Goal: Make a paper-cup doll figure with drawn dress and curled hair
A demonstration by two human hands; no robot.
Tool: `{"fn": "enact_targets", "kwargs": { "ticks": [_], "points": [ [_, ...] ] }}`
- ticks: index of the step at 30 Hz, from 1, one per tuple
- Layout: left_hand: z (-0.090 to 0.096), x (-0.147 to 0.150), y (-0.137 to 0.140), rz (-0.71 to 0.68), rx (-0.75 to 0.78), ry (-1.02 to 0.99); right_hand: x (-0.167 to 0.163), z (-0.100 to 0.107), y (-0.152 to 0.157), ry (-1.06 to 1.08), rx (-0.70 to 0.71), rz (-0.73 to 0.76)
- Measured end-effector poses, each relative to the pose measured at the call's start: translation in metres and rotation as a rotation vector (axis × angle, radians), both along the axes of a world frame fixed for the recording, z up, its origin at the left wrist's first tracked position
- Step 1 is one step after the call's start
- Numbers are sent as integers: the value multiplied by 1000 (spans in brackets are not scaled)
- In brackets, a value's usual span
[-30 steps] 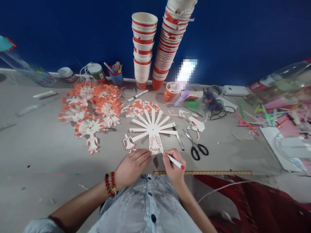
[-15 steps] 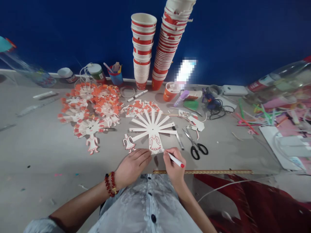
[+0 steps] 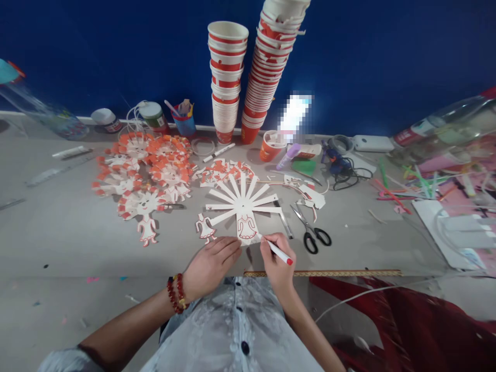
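My right hand (image 3: 278, 258) is closed around a white marker with a red end (image 3: 281, 252). The marker's tip touches, or is very close to, the lower right of a dress outline drawn in red on a white paper cutout (image 3: 246, 227). Narrow paper strips fan out from the top of this cutout. My left hand (image 3: 212, 263) lies flat, its fingers stretched out at the cutout's lower left corner. Left of the cutout lies a small paper dress figure with legs (image 3: 204, 228). Farther left, a finished-looking paper doll (image 3: 146, 227) has a similar red-edged dress.
Scissors (image 3: 310, 232) and a pen (image 3: 285, 219) lie right of the cutout. Orange-and-white paper dolls (image 3: 163, 160) are piled at left, paper scraps (image 3: 228, 169) behind. Tall paper cup stacks (image 3: 226, 82) stand by the blue wall. A wooden ruler (image 3: 329, 273) runs along the front edge.
The marker and my right hand have shifted very slightly up and left, along the dress's lower right edge. My left hand has stayed in place.
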State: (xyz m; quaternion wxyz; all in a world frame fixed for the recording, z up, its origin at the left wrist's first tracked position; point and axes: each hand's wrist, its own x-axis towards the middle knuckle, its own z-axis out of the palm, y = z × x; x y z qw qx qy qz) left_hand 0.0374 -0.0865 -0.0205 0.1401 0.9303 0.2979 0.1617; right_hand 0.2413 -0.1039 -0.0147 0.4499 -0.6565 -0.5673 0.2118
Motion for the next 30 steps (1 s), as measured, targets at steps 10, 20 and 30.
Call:
{"fn": "enact_targets", "kwargs": {
  "ticks": [10,20,30],
  "points": [
    [-3,-1,0,-9,23,12,5,-6,-9,329,13,-89],
    [-1,0,0,-13,-15,20,2,1,-2,119,-67,178],
    [-2,0,0,-7,-18,0,0,1,-1,37,-63,203]
  ]
}}
